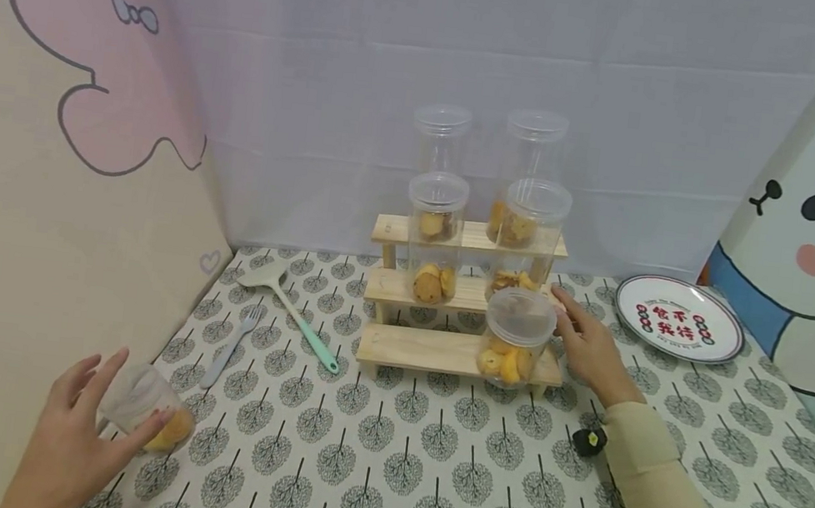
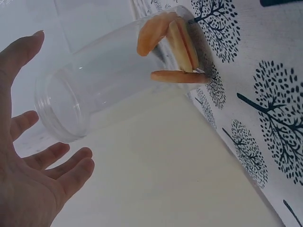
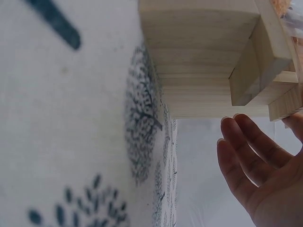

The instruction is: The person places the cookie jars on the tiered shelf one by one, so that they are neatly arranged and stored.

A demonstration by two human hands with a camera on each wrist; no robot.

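My left hand is at the lower left with fingers spread, beside a clear jar of biscuits on the table. In the left wrist view the jar's rim lies close to the fingers, apparently not gripped. My right hand is at the right side of a three-step wooden rack. In the right wrist view its fingers extend loosely beneath the rack's boards; whether a finger touches the wood is hard to tell. Near it on the lowest step stands a short lidded jar of biscuits.
Two tall lidded jars stand on the middle step and two more on the top. A spatula and a fork lie left of the rack. A plate lies at the right. A small dark object is by the right sleeve.
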